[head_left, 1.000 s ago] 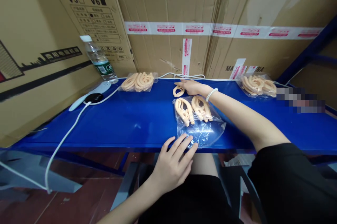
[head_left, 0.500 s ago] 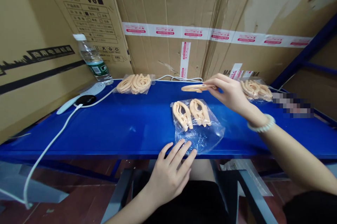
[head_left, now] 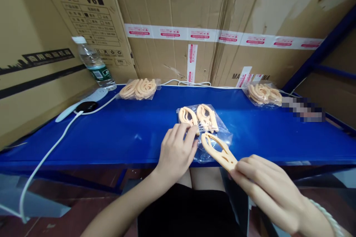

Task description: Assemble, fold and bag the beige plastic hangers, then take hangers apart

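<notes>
A clear plastic bag lies on the blue table, with beige folded plastic hangers side by side in its far part. My left hand is on the near left side of the bag, its fingers bent and closed on the film, covering the lower end of the left hanger stack. In my right hand, a single beige folded hanger is pinched by its narrow end. Its rounded loop points away from me, over the bag's near part.
Filled bags of hangers lie at the back left and back right. A water bottle stands at the left, near a pale blue handled object and a white cable. Cardboard boxes wall the back.
My right hand has brought the hanger from above the table's far side down towards me, close to the bag. My left hand has moved forward onto the bag, its fingers now bent.
</notes>
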`<state>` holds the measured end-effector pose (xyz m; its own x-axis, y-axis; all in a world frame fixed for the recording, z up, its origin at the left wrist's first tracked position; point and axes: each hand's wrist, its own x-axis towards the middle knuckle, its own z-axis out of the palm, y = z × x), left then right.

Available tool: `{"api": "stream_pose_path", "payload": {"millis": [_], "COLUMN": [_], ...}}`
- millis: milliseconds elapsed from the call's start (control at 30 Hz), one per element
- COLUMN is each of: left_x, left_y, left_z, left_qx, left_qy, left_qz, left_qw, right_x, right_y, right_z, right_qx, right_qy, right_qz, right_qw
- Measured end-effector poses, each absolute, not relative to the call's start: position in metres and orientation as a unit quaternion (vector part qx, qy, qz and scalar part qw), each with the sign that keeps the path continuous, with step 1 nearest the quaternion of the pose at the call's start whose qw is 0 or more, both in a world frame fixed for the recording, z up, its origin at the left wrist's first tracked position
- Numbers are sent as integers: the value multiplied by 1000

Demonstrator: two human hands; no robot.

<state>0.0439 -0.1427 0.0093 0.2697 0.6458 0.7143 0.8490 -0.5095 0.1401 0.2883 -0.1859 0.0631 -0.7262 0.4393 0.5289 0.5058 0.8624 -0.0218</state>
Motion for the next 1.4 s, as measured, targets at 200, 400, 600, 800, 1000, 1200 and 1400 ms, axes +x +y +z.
{"api": "stream_pose_path", "payload": {"millis": [200,400,600,800,1000,1200,1400], "left_x": [48,42,45,44,37,14,29], "left_y": [-130,-127,-126,-129,-137,-158,-156], "left_z": [9,18,24,21,12,4,-4], "left_qx": [-791,-772,-755,-765,-798,-816,-835], "left_qy": [-481,-429,-412,-397,-373,-374,-373], "left_qz": [-362,-452,-492,-495,-471,-441,-405], "left_qw": [107,128,136,115,37,-7,-3], "right_x": [276,269,248,231,239,307,327], "right_y": [-180,-182,-158,-122,-110,-92,-80], "right_z": [52,47,45,38,38,49,33], "right_qx": [-167,-128,-141,-274,-320,-389,-382], "right_qy": [-941,-935,-907,-857,-856,-848,-880], "right_qz": [-144,-208,-295,-362,-324,-97,14], "right_qw": [255,255,264,245,245,347,281]}}
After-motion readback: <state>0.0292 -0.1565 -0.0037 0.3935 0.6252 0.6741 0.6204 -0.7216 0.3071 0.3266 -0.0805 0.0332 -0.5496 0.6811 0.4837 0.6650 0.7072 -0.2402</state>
